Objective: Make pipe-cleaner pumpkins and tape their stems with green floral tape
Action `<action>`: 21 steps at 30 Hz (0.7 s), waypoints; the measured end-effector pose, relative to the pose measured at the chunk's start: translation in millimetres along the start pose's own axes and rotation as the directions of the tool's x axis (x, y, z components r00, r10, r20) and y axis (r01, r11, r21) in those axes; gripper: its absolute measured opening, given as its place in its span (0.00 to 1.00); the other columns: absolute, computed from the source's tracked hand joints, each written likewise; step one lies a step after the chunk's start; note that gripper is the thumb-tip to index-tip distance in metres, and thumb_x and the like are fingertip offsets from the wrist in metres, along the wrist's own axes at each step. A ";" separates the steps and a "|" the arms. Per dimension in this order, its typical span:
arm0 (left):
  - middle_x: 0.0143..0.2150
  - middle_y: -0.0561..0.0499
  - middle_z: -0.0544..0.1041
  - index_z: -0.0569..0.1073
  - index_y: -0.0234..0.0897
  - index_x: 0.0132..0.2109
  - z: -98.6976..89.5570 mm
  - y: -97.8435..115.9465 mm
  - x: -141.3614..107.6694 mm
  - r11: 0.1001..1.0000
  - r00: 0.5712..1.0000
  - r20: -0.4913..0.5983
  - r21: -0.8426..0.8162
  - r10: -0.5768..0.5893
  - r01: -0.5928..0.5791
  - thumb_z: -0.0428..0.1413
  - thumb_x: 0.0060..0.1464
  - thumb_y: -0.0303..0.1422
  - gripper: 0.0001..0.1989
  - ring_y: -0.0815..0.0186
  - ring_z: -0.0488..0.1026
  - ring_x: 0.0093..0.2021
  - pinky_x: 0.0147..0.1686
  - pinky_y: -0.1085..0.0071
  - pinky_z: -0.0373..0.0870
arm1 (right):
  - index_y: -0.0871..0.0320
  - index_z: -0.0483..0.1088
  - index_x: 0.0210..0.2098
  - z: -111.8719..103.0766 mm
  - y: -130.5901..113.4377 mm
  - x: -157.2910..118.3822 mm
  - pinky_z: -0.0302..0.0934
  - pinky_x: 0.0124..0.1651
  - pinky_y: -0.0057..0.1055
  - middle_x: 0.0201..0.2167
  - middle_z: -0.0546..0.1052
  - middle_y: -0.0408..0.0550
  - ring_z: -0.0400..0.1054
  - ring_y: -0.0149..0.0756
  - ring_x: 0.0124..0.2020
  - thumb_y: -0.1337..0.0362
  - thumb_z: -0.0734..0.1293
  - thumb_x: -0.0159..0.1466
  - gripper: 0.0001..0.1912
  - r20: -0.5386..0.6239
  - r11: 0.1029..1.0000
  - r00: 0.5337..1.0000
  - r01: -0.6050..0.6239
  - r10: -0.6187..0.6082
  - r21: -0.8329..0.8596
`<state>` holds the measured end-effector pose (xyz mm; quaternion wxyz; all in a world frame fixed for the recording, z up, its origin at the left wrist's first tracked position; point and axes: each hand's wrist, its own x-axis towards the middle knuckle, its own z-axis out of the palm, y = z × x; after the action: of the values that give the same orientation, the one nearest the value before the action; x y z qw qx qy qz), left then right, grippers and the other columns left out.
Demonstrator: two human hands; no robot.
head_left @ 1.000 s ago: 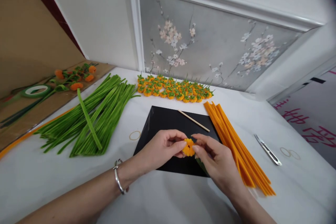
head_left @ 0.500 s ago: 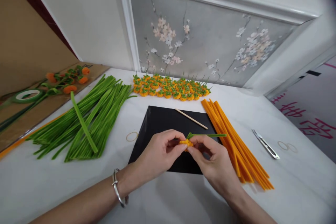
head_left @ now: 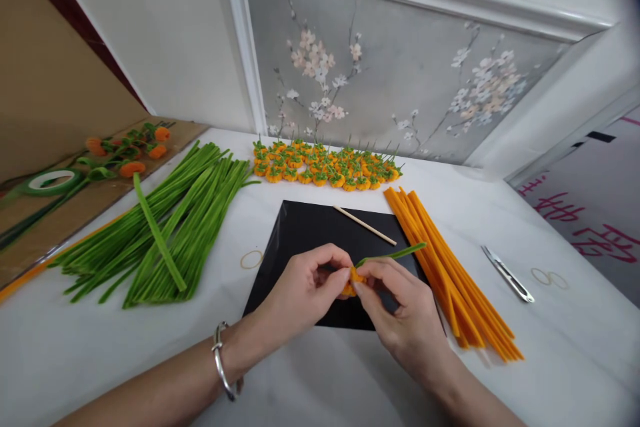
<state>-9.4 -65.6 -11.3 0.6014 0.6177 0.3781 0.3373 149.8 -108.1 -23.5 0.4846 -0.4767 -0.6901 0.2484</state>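
Observation:
Between my two hands is a small orange pipe-cleaner pumpkin (head_left: 353, 282) with a green pipe-cleaner stem (head_left: 407, 250) that sticks out to the right. My left hand (head_left: 313, 287) pinches its left side, and the fingers of my right hand (head_left: 400, 300) are closed on its right side. Part of the pumpkin is hidden by the fingertips. Below the hands lies a black mat (head_left: 305, 227), and a thin wooden stick (head_left: 365, 225) rests on its far part.
Green pipe cleaners (head_left: 170, 233) lie to the left, orange pipe cleaners (head_left: 445, 267) to the right. Finished little pumpkins (head_left: 325, 167) stand in rows along the wall. Tweezers (head_left: 507, 273) and rubber bands (head_left: 549, 277) lie far right. Green tape (head_left: 54, 181) sits on cardboard at left.
The pumpkin has been turned in my fingers, so its green stem now slants upward to the right. Both hands keep their pinch in nearly the same place.

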 end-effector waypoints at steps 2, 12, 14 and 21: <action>0.34 0.51 0.75 0.73 0.34 0.38 -0.1 -3.4 -1.5 0.990 0.996 -0.003 0.111 0.085 -0.084 0.53 0.58 0.31 0.06 0.68 0.73 0.34 0.35 0.72 0.71 | 0.57 0.70 0.35 -0.7 0.0 -0.3 0.66 0.34 0.28 0.31 0.73 0.47 0.68 0.32 0.31 0.69 0.63 0.62 0.03 0.011 0.996 0.997 -0.081 0.081 0.044; 0.36 0.49 0.75 0.74 0.34 0.39 -0.3 -12.2 0.0 0.823 0.892 0.052 0.363 0.450 -0.437 0.52 0.58 0.22 0.07 0.70 0.72 0.36 0.36 0.75 0.69 | 0.58 0.68 0.32 -1.3 -2.9 3.4 0.62 0.30 0.24 0.28 0.69 0.43 0.63 0.30 0.29 0.62 0.67 0.60 0.06 0.055 0.883 0.936 -0.346 0.347 0.317; 0.38 0.48 0.74 0.73 0.34 0.40 0.0 -13.5 -1.1 0.771 0.858 0.082 0.404 0.507 -0.493 0.51 0.58 0.21 0.08 0.70 0.72 0.38 0.38 0.75 0.69 | 0.58 0.68 0.30 -0.8 -4.0 4.9 0.60 0.29 0.23 0.26 0.68 0.42 0.61 0.29 0.28 0.62 0.67 0.58 0.06 0.059 0.860 0.920 -0.383 0.387 0.337; 0.42 0.46 0.73 0.71 0.33 0.46 2.5 -16.7 -4.9 0.675 0.807 0.162 0.469 0.569 -0.570 0.49 0.59 0.20 0.11 0.69 0.71 0.42 0.43 0.75 0.69 | 0.59 0.66 0.26 -0.8 -4.3 5.9 0.56 0.26 0.24 0.22 0.66 0.39 0.58 0.26 0.22 0.63 0.69 0.54 0.08 0.081 0.766 0.867 -0.475 0.491 0.434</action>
<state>-10.6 -71.3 -27.9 0.2874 0.8376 0.2398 0.3979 148.2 -104.7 -17.2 0.5118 -0.5205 -0.4607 0.5048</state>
